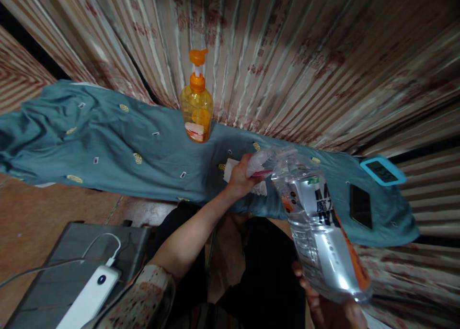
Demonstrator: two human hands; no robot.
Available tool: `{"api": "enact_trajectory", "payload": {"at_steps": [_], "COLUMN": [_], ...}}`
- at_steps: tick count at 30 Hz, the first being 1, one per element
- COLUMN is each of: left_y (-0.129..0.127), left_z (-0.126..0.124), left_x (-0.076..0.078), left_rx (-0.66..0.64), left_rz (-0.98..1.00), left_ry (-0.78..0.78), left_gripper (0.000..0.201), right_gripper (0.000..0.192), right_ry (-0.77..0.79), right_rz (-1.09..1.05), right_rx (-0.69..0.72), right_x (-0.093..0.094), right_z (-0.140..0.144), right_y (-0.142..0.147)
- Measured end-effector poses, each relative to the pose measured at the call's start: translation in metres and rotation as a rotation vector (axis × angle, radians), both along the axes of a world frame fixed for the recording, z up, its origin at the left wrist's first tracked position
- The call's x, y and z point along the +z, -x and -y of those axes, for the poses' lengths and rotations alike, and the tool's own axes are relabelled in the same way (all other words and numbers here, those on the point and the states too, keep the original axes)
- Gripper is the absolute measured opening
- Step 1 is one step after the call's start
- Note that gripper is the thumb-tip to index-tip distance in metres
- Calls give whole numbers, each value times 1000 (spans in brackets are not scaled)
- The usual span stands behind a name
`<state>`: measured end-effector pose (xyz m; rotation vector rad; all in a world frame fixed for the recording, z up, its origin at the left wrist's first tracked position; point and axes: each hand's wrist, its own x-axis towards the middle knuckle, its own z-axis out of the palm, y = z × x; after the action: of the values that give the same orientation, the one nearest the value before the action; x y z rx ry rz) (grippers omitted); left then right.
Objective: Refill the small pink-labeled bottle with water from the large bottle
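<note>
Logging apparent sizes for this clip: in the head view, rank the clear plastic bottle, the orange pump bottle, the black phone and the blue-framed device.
1. Clear plastic bottle, though it is nearest the camera.
2. Orange pump bottle.
3. Black phone and blue-framed device look alike; not ranked.

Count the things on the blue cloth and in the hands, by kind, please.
Bottles: 2 (orange pump bottle, clear water bottle in right hand)
Electronic devices: 2 (black phone, blue-framed timer)
White cloth: 1
Pink-handled item in left hand: 1
Total: 6
</note>
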<state>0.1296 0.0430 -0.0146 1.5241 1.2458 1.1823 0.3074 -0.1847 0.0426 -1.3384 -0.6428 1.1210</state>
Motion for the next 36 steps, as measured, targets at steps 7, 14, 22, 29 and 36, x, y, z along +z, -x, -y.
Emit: {"api": "enact_trajectory", "payload": {"at_steps": [7, 14, 22, 29, 36], "left_y": [0, 1, 0, 1, 0], "left_z": [1, 1, 1, 3, 2], "left_x": [4, 3, 4, 7, 5], "left_rx": [4, 7, 10, 13, 24], "left_rz": [5, -7, -5, -21, -5], "left_ry": [15, 7, 23, 33, 30], "left_gripper": [58, 58, 60, 57, 59], "right_gripper": [64, 69, 66, 62, 61], "right_ry": [57, 94, 60, 72, 103], "right_rz": [-66, -105, -88, -74, -96], "right_rx": [-87, -136, -91, -80, -100], "right_x": [4, 10, 6, 11, 13], "right_z": [-1, -3, 0, -2, -1], "right_y": [8, 14, 8, 10, 11]}}
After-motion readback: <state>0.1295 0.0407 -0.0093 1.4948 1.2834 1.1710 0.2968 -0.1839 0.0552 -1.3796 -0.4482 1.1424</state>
